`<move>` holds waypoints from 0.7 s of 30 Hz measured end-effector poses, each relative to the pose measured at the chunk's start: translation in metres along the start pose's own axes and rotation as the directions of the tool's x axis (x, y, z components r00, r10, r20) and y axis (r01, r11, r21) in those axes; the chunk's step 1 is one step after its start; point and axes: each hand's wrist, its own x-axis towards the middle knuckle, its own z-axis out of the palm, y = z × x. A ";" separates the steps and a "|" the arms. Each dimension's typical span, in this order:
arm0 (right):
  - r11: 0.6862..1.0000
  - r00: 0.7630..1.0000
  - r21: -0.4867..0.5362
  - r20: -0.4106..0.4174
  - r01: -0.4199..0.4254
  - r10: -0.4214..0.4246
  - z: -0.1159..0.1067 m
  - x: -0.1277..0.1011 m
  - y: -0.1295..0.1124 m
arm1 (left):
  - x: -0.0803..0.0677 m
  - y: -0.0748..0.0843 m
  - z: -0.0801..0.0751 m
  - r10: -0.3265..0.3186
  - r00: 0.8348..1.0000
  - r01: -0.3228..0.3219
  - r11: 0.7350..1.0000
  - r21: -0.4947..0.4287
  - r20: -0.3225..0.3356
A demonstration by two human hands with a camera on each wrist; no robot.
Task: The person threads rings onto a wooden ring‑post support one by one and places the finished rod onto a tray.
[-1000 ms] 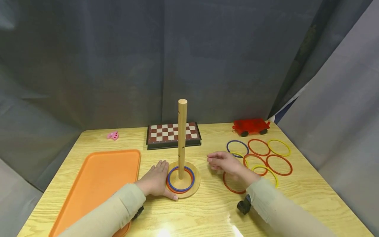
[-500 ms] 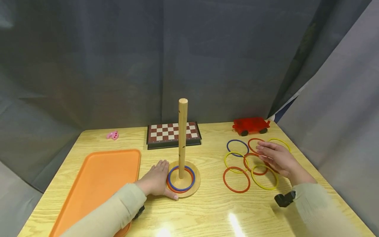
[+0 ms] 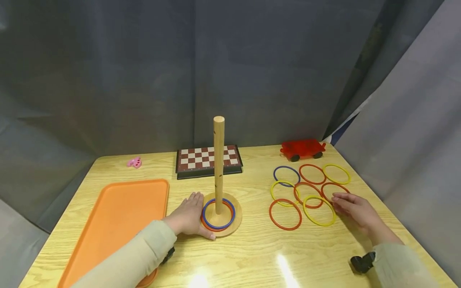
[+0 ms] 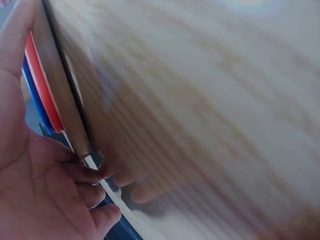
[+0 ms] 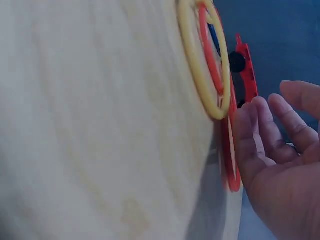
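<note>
My left hand [image 3: 185,216] rests against the left edge of a round wooden base [image 3: 236,224], fingers straight and thumb along the front. A tall wooden post [image 3: 219,168] stands upright from it. A blue ring [image 4: 35,95] and a red ring [image 4: 45,87] lie around the post's foot, blue on top. On the right, my right hand [image 3: 356,208] is at the near right side of a red ring [image 3: 333,183], fingers loosely bent with nothing gripped. Left of that hand lies a yellow ring [image 5: 192,65]. Several more red, yellow and blue rings lie there, some overlapping.
An orange tray [image 3: 133,208] lies at the left, partly under the left forearm. A chessboard box [image 3: 196,160] stands behind the post. A red toy wagon [image 3: 302,149] is behind the rings, and a small pink object [image 3: 134,162] lies back left.
My right hand has moved right from beside the post, across the rings, and down to the far-right red ring. My left hand stays at the base.
</note>
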 end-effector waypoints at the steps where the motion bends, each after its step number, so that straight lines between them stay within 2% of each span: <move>1: 0.998 1.000 -0.061 -0.013 -0.005 0.005 0.001 -0.001 0.001 | 0.000 0.000 0.000 0.000 1.000 0.000 1.000 0.002 -0.001; 3: 0.988 0.999 -0.154 -0.029 -0.029 0.024 0.003 -0.002 0.003 | 0.001 -0.001 0.000 0.001 1.000 -0.001 1.000 0.010 0.001; 5: 0.979 0.999 -0.197 -0.034 -0.047 0.041 0.006 -0.004 0.004 | 0.001 0.000 0.000 0.001 1.000 -0.001 1.000 0.016 0.000; 9: 0.984 0.998 -0.170 -0.047 -0.059 0.051 0.013 -0.003 0.006 | 0.002 0.001 -0.001 0.002 1.000 -0.002 1.000 0.022 0.005; 12: 0.979 0.996 -0.192 -0.072 -0.062 0.049 0.017 -0.002 0.005 | 0.003 0.001 -0.001 0.000 1.000 0.000 1.000 0.017 0.007; 15: 0.948 0.996 -0.313 -0.086 -0.063 0.038 0.021 -0.001 0.002 | 0.002 0.001 0.000 -0.006 1.000 0.006 1.000 0.007 0.010; 18: 0.891 0.995 -0.449 -0.095 -0.058 0.017 0.024 0.000 0.000 | 0.001 0.001 0.000 -0.010 1.000 0.010 1.000 -0.005 0.011; 21: 0.860 0.994 -0.506 -0.108 -0.060 0.006 0.026 0.002 -0.001 | 0.001 0.001 -0.001 -0.006 1.000 0.006 1.000 -0.006 0.010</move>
